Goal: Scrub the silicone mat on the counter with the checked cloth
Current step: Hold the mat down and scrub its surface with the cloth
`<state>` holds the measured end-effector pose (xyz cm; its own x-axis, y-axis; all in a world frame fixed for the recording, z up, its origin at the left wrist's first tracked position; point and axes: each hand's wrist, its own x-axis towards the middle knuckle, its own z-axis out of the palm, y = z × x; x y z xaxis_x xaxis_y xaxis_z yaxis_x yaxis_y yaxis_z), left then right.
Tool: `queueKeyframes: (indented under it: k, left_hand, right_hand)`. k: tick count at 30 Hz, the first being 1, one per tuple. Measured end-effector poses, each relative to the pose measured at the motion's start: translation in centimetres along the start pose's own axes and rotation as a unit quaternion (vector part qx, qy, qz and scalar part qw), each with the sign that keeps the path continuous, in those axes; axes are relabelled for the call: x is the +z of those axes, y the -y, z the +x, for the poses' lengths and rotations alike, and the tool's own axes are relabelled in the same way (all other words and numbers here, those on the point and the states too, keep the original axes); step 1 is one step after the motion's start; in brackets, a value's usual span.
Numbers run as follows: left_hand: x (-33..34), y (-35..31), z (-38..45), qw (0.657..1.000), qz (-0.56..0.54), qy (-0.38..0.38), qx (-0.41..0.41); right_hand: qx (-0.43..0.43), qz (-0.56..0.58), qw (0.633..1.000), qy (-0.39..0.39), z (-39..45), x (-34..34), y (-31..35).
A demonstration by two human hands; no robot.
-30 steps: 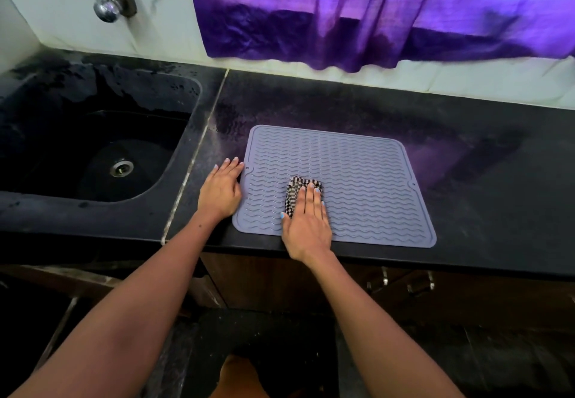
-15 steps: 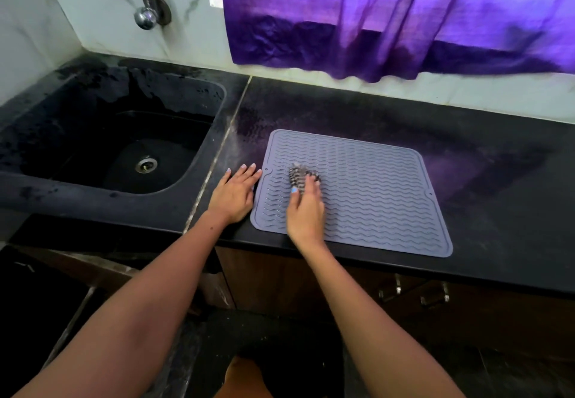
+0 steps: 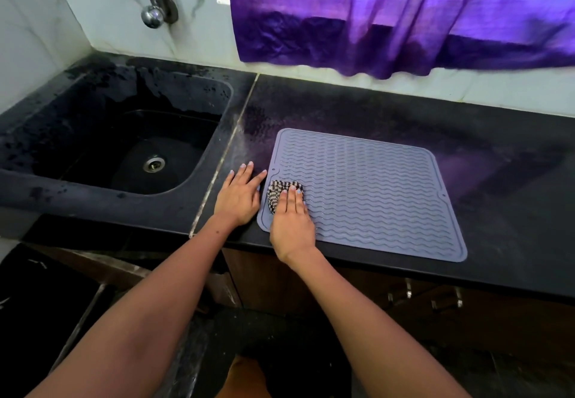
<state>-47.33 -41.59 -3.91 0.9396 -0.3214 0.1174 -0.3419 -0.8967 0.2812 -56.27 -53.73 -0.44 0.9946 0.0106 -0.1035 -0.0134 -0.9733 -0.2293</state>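
A grey silicone mat [image 3: 367, 192] with wavy ridges lies flat on the black counter [image 3: 497, 161], its near edge close to the counter's front. A folded black-and-white checked cloth [image 3: 275, 193] sits on the mat's near left corner. My right hand [image 3: 292, 220] lies flat over the cloth with straight fingers and presses it onto the mat; most of the cloth is hidden under the palm. My left hand [image 3: 239, 195] rests flat on the counter just left of the mat, its fingertips at the mat's left edge.
A black sink [image 3: 102, 136] with a metal drain is set into the counter at the left, under a chrome tap [image 3: 152, 8]. A purple curtain [image 3: 404, 14] hangs over the back wall. Cabinet doors with metal handles [image 3: 448, 299] are below the counter.
My right hand has slid the cloth left and toward the mat's near left corner, and its fingers lie flat again. The view shifted left. My left hand stays beside the mat.
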Motion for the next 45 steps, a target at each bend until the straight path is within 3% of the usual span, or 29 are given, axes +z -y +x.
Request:
queueKeyframes:
  k: [3,6,7,9,13,16,19,21,23,25,26,28,30,33,35,38,40,45]
  left_hand:
    - [-0.1,-0.1,0.0,1.000,0.000,0.007,0.000]
    - [-0.1,0.1,-0.1,1.000,-0.001,0.008,-0.001]
    - [-0.1,0.1,-0.1,1.000,-0.002,0.007,0.000]
    - [0.0,0.2,-0.1,1.000,-0.007,0.004,0.002]
    - [-0.8,0.6,0.5,0.996,-0.085,-0.024,-0.010]
    - [-1.8,1.1,0.8,0.991,-0.127,-0.050,-0.009]
    - [-2.2,0.8,1.0,0.991,-0.114,-0.076,-0.008]
    - [-2.3,0.5,1.5,0.988,-0.104,-0.106,-0.027]
    - [-2.5,0.4,2.0,0.986,-0.094,-0.135,-0.032]
    - [-2.3,0.7,2.5,0.985,-0.090,-0.144,-0.021]
    - [-2.1,0.9,2.7,0.986,-0.090,-0.141,-0.010]
    - [-1.4,1.3,3.2,0.990,-0.082,-0.115,0.003]
    - [-0.6,1.1,3.6,0.995,-0.066,-0.072,-0.002]
    - [-0.2,0.4,4.6,0.998,-0.057,-0.028,0.002]
    - [-0.1,0.0,5.3,0.999,-0.045,0.001,0.003]
    - [0.1,-0.3,6.2,0.999,-0.021,0.035,-0.001]
    - [0.3,-0.3,6.5,0.999,-0.013,0.040,-0.005]
    - [0.3,-0.3,7.1,0.999,-0.013,0.027,-0.018]
  right_hand:
    - [0.034,0.118,0.992,-0.024,0.9,-1.8,-0.8]
    - [0.127,0.354,0.923,-0.074,1.6,-3.9,-1.2]
    - [0.134,0.371,0.915,-0.088,1.7,-4.2,-1.0]
    - [0.107,0.293,0.945,-0.096,1.5,-3.8,0.0]
    - [0.028,0.078,0.997,-0.013,-0.1,-0.2,2.2]
    - [0.038,-0.018,0.999,-0.001,-0.6,1.3,2.9]
    - [0.065,-0.081,0.993,-0.061,-0.3,2.3,3.1]
    - [0.066,-0.088,0.994,-0.005,0.1,2.5,3.5]
    - [0.044,-0.047,0.998,0.026,0.0,1.2,3.7]
    - [0.056,0.025,0.998,-0.014,0.8,-0.7,2.8]
    - [0.058,0.114,0.991,-0.037,1.6,-1.8,1.8]
    - [0.141,0.328,0.934,-0.030,3.0,-4.7,0.0]
    - [0.209,0.460,0.858,-0.096,4.0,-6.5,-0.8]
    - [0.196,0.337,0.893,-0.222,5.2,-7.3,-0.1]
    - [0.144,0.264,0.925,-0.234,6.1,-6.6,0.1]
    - [0.063,0.103,0.988,-0.093,7.3,-3.4,0.1]
    - [0.041,0.014,0.999,-0.027,7.5,-1.5,-0.1]
    - [0.008,-0.048,0.999,-0.008,8.0,-1.8,-0.5]
